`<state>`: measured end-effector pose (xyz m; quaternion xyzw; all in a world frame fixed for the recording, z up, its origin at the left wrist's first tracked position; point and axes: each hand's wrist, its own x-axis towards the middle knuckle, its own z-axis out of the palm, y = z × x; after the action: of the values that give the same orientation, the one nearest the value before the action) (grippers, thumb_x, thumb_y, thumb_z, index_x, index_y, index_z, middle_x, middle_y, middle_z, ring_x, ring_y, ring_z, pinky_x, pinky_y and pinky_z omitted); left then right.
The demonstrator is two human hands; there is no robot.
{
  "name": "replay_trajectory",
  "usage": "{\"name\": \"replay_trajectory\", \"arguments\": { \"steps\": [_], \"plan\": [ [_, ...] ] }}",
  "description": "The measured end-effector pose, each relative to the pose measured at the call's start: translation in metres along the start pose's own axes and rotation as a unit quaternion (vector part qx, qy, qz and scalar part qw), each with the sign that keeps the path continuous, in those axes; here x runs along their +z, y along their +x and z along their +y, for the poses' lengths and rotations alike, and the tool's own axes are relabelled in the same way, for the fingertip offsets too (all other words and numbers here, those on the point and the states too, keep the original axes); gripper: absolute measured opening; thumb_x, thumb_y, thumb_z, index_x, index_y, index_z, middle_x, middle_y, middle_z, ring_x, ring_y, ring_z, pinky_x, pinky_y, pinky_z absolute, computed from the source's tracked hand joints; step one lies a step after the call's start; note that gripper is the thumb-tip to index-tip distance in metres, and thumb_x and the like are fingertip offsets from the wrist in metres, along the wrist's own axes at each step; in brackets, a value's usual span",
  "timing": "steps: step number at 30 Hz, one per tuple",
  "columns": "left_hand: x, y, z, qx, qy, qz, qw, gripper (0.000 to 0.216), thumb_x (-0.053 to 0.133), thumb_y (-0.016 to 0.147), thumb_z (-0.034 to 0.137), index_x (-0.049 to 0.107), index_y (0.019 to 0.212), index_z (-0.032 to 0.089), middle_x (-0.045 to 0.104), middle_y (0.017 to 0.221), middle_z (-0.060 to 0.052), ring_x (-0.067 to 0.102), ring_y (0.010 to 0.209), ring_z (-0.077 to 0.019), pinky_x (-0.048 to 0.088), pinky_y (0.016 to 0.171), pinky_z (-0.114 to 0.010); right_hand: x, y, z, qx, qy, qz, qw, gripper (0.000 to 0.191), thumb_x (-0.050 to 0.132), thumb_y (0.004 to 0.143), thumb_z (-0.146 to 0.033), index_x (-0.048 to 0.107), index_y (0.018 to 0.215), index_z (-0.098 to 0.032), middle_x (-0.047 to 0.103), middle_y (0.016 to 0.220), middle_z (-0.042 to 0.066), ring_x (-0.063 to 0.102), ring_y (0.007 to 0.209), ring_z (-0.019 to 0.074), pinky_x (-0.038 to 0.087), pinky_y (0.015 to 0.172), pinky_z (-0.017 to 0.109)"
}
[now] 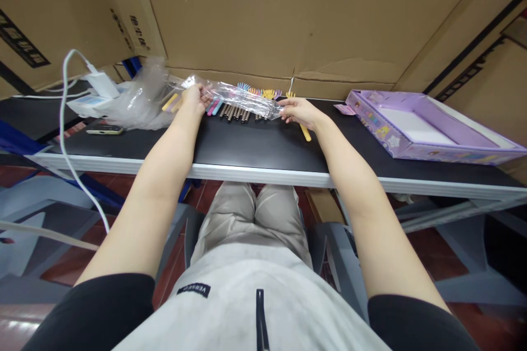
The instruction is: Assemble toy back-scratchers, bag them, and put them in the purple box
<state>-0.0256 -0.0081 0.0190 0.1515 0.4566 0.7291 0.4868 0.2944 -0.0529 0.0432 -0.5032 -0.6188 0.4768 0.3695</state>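
A long clear plastic sleeve (247,97) is stretched between my two hands above the table. My left hand (195,98) is closed on its left part. At its right end my right hand (302,111) pinches the film. Beneath and behind the sleeve lie several slim sticks with dark brown shafts (235,114) and coloured, comb-like tops (267,93); their exact kind is unclear. Pink and blue stick ends (214,106) show beside my left hand. A yellow stick (305,132) lies under my right hand, which partly covers it.
On the right stands an open purple box (395,140) with a white inside. Crumpled clear plastic bags (142,101), a phone (105,129) and a white charger (102,83) with a hanging cable (62,120) are at left. Cardboard (255,16) walls the back.
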Motion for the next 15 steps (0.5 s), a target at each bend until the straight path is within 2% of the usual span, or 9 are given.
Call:
{"name": "replay_trajectory", "arguments": {
  "steps": [5, 8, 11, 13, 15],
  "plan": [
    [0.003, -0.008, -0.002, 0.011, -0.004, 0.022, 1.0, 0.015, 0.063, 0.107, 0.011, 0.061, 0.103, 0.025, 0.076, 0.075, 0.003, 0.077, 0.066, -0.0128, 0.052, 0.056, -0.019, 0.002, -0.005, -0.005, 0.033, 0.007, -0.015, 0.999, 0.025, 0.068, 0.098, 0.005, 0.067, 0.115, -0.013, 0.069, 0.067, 0.0, 0.061, 0.052, 0.0106, 0.05, 0.052, 0.018],
    [0.003, -0.008, -0.002, 0.021, 0.007, 0.023, 0.999, 0.017, 0.069, 0.103, 0.01, 0.063, 0.103, 0.026, 0.081, 0.081, 0.002, 0.085, 0.088, -0.0169, 0.06, 0.072, -0.023, 0.002, -0.005, -0.006, 0.04, 0.0, -0.019, 0.999, 0.02, 0.068, 0.1, 0.001, 0.065, 0.112, -0.015, 0.067, 0.064, -0.001, 0.057, 0.047, 0.0108, 0.047, 0.048, 0.02],
    [0.003, -0.011, 0.0, 0.025, 0.015, 0.029, 0.999, 0.023, 0.078, 0.098, 0.012, 0.065, 0.109, 0.027, 0.085, 0.089, 0.002, 0.086, 0.104, -0.0194, 0.064, 0.088, -0.027, 0.001, -0.004, -0.004, 0.038, -0.006, -0.026, 0.999, 0.023, 0.07, 0.097, 0.003, 0.068, 0.111, -0.014, 0.066, 0.062, -0.001, 0.056, 0.046, 0.0111, 0.046, 0.048, 0.021],
    [0.004, -0.015, 0.001, 0.025, 0.017, 0.032, 0.999, 0.021, 0.077, 0.098, 0.013, 0.066, 0.109, 0.027, 0.086, 0.095, 0.002, 0.086, 0.108, -0.019, 0.064, 0.088, -0.026, 0.0, -0.003, -0.003, 0.035, -0.008, -0.032, 0.999, 0.027, 0.071, 0.094, 0.005, 0.069, 0.112, -0.014, 0.067, 0.063, -0.001, 0.056, 0.047, 0.011, 0.047, 0.049, 0.021],
    [0.005, -0.02, 0.002, 0.025, 0.018, 0.029, 0.999, 0.013, 0.068, 0.104, 0.013, 0.066, 0.109, 0.026, 0.087, 0.102, 0.0, 0.085, 0.112, -0.018, 0.063, 0.081, -0.023, 0.0, -0.003, -0.003, 0.031, -0.006, -0.038, 0.999, 0.029, 0.072, 0.092, 0.006, 0.069, 0.113, -0.014, 0.067, 0.063, -0.002, 0.056, 0.047, 0.0106, 0.048, 0.05, 0.02]
  ]
}}
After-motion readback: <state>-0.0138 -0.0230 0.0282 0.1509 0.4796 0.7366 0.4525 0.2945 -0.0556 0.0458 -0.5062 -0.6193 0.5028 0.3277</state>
